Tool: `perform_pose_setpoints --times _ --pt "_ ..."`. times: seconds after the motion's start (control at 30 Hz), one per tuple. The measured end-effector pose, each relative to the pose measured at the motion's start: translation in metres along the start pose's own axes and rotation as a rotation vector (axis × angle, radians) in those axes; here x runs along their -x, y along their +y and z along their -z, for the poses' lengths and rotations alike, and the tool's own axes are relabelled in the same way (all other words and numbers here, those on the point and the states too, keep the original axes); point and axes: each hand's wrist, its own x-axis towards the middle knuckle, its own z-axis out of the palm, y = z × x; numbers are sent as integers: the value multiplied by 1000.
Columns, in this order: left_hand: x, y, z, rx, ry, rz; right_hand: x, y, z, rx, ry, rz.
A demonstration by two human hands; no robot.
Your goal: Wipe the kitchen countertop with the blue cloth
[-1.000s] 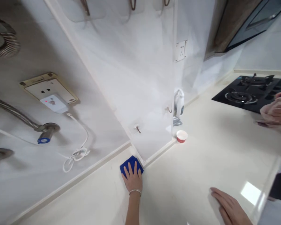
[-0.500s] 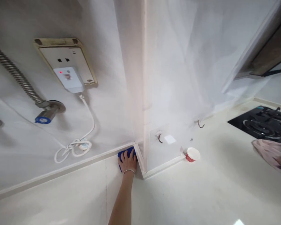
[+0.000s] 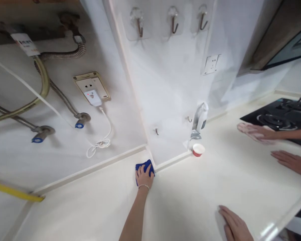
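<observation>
My left hand [image 3: 144,176], with a thin bracelet at the wrist, presses a folded blue cloth [image 3: 148,164] onto the white countertop [image 3: 95,204]. The cloth lies against the low edging at the wall corner, and my fingers are spread over it. At the lower right, my right hand [image 3: 234,223] rests on the countertop with its fingers stretched out and nothing in it. Part of that hand is cut off by the bottom of the view.
Against the wall stand a red-and-white paper cup [image 3: 198,150] and a white bottle [image 3: 202,117]. At the right, a co-worker's hand [image 3: 267,133] holds a pink cloth [image 3: 252,130] beside the black gas stove [image 3: 276,117]; their other hand [image 3: 292,162] lies nearby. A plugged-in adapter [image 3: 93,97] hangs left.
My left hand and the blue cloth have come nearer along the short edging toward the outer corner. The view has widened, bringing in my right hand and the co-worker's hands.
</observation>
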Motion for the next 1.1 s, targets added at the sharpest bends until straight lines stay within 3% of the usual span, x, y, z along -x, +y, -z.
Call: perform_pose_setpoints --times 0.27,0.43,0.53,0.67,0.8,0.87,0.97,1.1 --pt "146 15 -12 11 64 -140 1 -10 -9 -9 -22 -54" --pt "212 20 -26 74 83 -289 0 -9 -10 -8 2 -46" --pt "232 3 -13 86 -46 -409 -2 -10 -8 -8 1 -35" --pt "234 -47 25 106 -251 -555 -6 -12 -1 -15 -21 -42" --pt "232 -86 47 184 -267 -411 -7 -14 5 -34 -35 -43" --pt "239 -79 43 256 -195 -259 -6 -14 7 -41 -48 -48" --pt "258 -35 15 281 2 -33 -4 -13 7 -50 -59 -47" --pt "275 21 -28 70 217 2 -2 -11 4 -64 -41 -33"
